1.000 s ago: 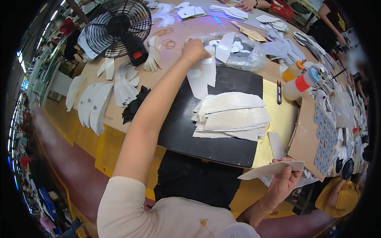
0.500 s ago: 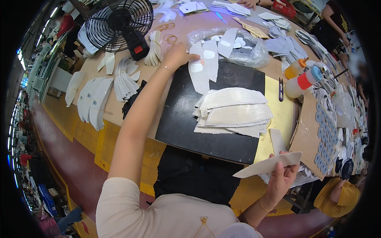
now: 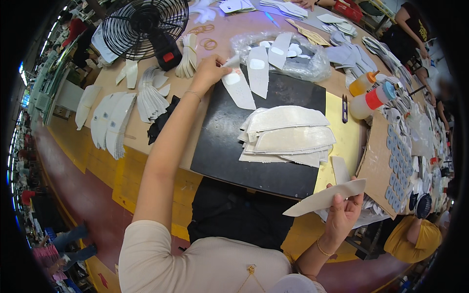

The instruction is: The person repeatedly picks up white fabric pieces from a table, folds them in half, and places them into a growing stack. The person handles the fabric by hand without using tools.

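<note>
A clear plastic bag (image 3: 288, 51) of white cut pieces lies at the far edge of the bench (image 3: 122, 141), behind the black mat (image 3: 234, 146). Two squeeze bottles (image 3: 371, 97) with orange and red collars stand toward the right edge. The left hand (image 3: 207, 73), arm fully extended, pinches a pointed white perforated piece (image 3: 239, 88) at the mat's far edge. The right hand (image 3: 342, 215), raised off the near edge, grips a long cream strip (image 3: 325, 198) between thumb and fingers.
</note>
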Available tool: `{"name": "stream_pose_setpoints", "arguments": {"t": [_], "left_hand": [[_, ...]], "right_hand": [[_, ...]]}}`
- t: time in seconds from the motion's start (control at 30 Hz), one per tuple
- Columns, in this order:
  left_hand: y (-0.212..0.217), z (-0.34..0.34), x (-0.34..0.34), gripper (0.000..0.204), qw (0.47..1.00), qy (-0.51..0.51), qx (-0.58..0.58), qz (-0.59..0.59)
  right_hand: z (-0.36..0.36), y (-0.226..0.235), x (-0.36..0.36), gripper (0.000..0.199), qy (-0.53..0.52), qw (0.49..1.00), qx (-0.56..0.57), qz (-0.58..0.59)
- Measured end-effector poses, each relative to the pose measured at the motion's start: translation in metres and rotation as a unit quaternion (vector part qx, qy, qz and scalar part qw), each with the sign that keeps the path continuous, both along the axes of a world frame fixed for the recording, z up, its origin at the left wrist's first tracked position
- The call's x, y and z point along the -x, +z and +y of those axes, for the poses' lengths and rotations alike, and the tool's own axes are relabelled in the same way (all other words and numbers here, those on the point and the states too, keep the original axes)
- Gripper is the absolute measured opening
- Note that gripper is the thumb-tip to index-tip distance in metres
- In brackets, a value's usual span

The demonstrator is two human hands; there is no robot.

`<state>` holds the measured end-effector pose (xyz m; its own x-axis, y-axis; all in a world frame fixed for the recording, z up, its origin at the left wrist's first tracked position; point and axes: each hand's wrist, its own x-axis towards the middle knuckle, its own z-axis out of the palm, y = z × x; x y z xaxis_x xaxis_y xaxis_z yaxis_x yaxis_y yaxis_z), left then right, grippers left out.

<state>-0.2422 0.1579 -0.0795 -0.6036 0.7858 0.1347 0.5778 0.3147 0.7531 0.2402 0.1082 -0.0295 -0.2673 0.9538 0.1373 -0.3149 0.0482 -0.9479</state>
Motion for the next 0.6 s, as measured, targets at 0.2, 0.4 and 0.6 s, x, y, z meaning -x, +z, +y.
{"name": "stream_pose_setpoints", "arguments": {"t": [0.2,0.4,0.6], "left_hand": [[0.033,-0.014,-0.005,0.046,0.980,-0.002,-0.157,-0.122],[0.079,-0.029,-0.012,0.056,0.932,-0.167,-0.253,-0.200],[0.093,-0.020,-0.022,0.065,0.889,-0.342,-0.165,-0.254]], "right_hand": [[0.000,-0.002,-0.001,0.031,0.016,1.000,0.015,-0.021],[-0.004,0.004,0.009,0.024,0.003,0.998,0.035,0.055],[-0.010,0.003,0.015,0.023,0.007,0.998,0.054,0.033]]}}
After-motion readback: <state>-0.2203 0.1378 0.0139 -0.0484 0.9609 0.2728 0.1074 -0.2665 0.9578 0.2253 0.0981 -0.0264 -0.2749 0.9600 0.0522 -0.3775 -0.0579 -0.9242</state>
